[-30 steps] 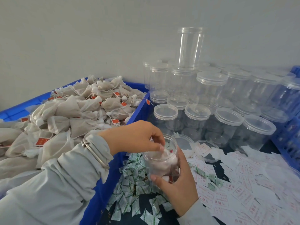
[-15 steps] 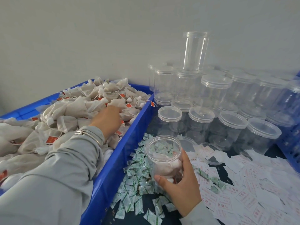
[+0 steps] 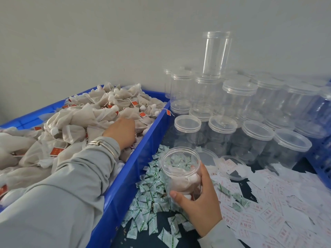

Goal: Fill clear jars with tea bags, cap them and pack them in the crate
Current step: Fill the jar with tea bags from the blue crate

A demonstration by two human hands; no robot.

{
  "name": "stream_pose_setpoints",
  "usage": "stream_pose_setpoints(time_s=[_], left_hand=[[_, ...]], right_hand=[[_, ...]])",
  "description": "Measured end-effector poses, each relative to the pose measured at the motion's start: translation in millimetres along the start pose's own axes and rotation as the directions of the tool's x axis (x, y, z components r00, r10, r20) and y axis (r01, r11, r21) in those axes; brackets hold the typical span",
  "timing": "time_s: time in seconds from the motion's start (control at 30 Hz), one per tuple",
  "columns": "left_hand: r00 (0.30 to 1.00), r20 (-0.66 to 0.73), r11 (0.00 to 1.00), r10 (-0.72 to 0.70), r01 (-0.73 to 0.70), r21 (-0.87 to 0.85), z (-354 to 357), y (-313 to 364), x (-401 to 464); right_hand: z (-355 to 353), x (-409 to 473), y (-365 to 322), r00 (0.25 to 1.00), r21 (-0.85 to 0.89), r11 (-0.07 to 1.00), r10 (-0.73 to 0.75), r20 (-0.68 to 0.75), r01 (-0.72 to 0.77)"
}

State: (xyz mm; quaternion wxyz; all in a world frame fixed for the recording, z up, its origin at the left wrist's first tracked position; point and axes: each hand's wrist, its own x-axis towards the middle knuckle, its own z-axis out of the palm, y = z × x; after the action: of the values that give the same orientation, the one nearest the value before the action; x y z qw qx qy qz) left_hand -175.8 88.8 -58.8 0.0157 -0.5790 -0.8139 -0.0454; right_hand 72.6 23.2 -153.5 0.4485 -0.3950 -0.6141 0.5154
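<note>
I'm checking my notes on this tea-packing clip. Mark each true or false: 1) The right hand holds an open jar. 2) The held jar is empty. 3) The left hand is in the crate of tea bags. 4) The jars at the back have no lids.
1) The right hand holds an open jar: true.
2) The held jar is empty: false; tea bags lie in its bottom.
3) The left hand is in the blue crate of tea bags: true.
4) The stacked jars have no lids: false; most are capped.
</note>
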Motion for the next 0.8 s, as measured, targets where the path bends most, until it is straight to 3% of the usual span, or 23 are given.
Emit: stream_pose_setpoints(time_s=[0.2,0.37,0.43,0.5,0.6,0.8], left_hand=[[0.993,0.109,0.999,-0.044,0.046,-0.019,-9,2,3],[0.993,0.119,0.997,0.014,-0.023,0.074,-18,3,1],[0.999,0.047,1.000,0.022,-0.022,0.000,-22,2,2],[0.997,-0.068,0.980,-0.038,0.024,-0.199,-26,1,2],[0.977,-0.185,0.886,-0.107,0.009,-0.464,-30,5,1],[0.971,-0.181,0.508,-0.154,-0.079,-0.858,-43,26,-14]], right_hand=[[0,1,0,1.000,-0.002,1.000,0.001,0.005,-0.001],[-1,2,4,1.000,0.002,1.000,0.006,0.007,-0.006],[-1,2,5,1.000,0.003,1.000,0.009,0.008,-0.009],[0,2,5,1.000,0.001,1.000,0.008,0.009,-0.008],[0,2,4,1.000,-0.012,1.000,-0.007,-0.002,0.007],[0,2,5,1.000,-0.029,1.000,-0.009,-0.017,0.008]])
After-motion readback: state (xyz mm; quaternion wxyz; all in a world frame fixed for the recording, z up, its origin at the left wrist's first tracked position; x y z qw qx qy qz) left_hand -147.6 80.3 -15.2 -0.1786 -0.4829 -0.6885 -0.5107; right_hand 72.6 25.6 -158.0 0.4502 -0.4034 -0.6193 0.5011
